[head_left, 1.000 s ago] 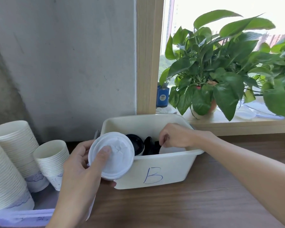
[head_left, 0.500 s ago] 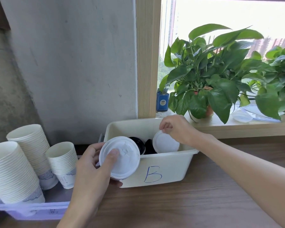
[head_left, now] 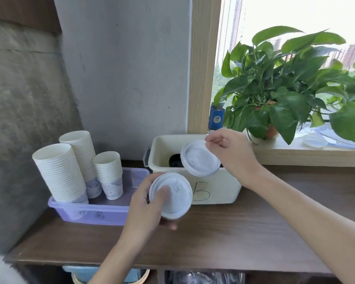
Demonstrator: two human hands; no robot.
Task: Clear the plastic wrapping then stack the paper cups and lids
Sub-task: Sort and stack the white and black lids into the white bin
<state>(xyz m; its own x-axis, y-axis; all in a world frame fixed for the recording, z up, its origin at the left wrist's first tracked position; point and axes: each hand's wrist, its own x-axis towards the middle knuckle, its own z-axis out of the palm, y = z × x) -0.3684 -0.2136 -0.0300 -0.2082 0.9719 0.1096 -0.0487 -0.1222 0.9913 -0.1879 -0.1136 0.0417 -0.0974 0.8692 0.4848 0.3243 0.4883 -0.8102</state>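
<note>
My left hand point(head_left: 146, 203) grips a small stack of white lids point(head_left: 171, 194) in front of the cream bin marked B point(head_left: 217, 187), thumb lying across the top lid. My right hand point(head_left: 233, 154) pinches a single white lid point(head_left: 199, 158) by its rim, held tilted above the bin's front edge. A black lid point(head_left: 174, 159) lies inside the bin. Three stacks of white paper cups point(head_left: 59, 171) stand in a purple tray point(head_left: 94, 212) to the left.
A leafy potted plant point(head_left: 279, 93) and a small blue box point(head_left: 216, 117) sit on the window sill behind the bin. The grey wall stands close behind the tray. Below the wooden counter's front edge are shelves holding a basket point(head_left: 111, 276).
My right hand has lifted the white lid out of the bin and up over its front edge. My left hand with its lids has stayed in front of the bin. The camera has pulled back.
</note>
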